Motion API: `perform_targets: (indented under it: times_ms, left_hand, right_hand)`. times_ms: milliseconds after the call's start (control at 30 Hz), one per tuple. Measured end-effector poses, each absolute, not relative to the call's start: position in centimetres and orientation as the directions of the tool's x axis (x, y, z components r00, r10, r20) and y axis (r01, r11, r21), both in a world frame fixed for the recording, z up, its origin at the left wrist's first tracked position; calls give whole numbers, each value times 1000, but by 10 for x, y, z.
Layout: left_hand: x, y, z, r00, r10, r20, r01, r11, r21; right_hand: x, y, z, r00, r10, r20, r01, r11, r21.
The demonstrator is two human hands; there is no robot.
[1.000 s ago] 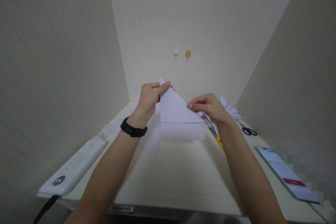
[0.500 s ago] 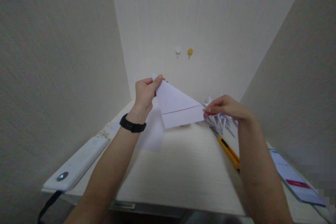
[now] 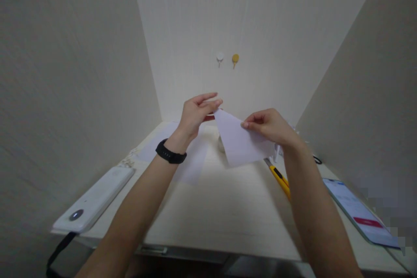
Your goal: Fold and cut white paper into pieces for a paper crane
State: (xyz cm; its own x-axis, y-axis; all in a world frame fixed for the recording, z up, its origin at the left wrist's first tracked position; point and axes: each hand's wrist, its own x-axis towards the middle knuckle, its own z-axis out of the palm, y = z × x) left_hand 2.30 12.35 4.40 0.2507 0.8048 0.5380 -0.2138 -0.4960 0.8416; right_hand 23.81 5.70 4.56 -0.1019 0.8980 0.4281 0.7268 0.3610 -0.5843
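hands hold paper above the desk

a white device point(image 3: 93, 200) lies at the desk's point(image 3: 221, 213) near left edge, a phone point(image 3: 358, 213) at its near right. a yellow knife point(image 3: 279, 178) lies further in. above the desk's middle, the right hand point(image 3: 269, 127) pinches the folded paper point(image 3: 239, 143); the left hand point(image 3: 197, 110), fingers loosely spread, touches its top corner. two pins point(image 3: 227, 57) sit on the wall beyond the desk.

Desk point(image 3: 221, 208) with knife point(image 3: 279, 177), phone point(image 3: 358, 213)

Bare forearms, no sleeves, slim black band point(image 3: 170, 155) on left wrist
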Motion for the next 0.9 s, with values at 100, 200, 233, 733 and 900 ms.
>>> perform_targets:
  times_ms: [100, 200, 233, 733, 900]
  left_hand:
    - [10, 119, 56, 377, 709, 595, -6, -641, 767]
    - [6, 111, 60, 638, 618, 460, 242, -727, 642]
    - [7, 108, 60, 692, 593, 411, 298, -754, 585]
    - [20, 113, 46, 788, 556, 264, 364, -767, 528]
    - [10, 120, 49, 832, 512, 213, 291, -730, 618]
  right_hand:
    - [238, 50, 49, -204, 897, 392, 837, 367, -406]
    - [225, 43, 51, -291, 884, 365, 897, 385, -219]
    - [220, 42, 51, -314, 879, 359, 899, 397, -185]
    - [226, 46, 50, -344, 884, 317, 876, 424, -231]
    - [242, 38, 58, -297, 915, 273, 879, 373, -296]
